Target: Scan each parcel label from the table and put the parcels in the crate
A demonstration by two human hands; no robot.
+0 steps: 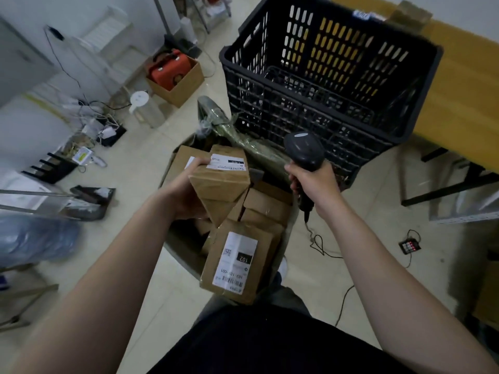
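Your left hand is wrapped around a small brown cardboard parcel, gripping it from the left side with the thumb over its top edge, just beside its white label. The parcel is tilted, one corner pointing down, and you hold it above the open container that carries the rest of the parcels. Your right hand is clenched around the handle of a dark barcode scanner, whose head is raised just to the right of the held parcel, with a gap between the two. The scanner's cable trails from the bottom of the handle down onto the floor. Below the held parcel, more brown boxes are packed close together in the container; the nearest one stands tilted toward you, and its label shows a barcode and the number 102. A long package in greenish wrap leans between the container and the black plastic crate. The crate sits beyond your hands, beside a yellow worktop at the right, and whether anything lies in it is hard to tell through the lattice. At the left, on the floor, an open cardboard box holds a red object.
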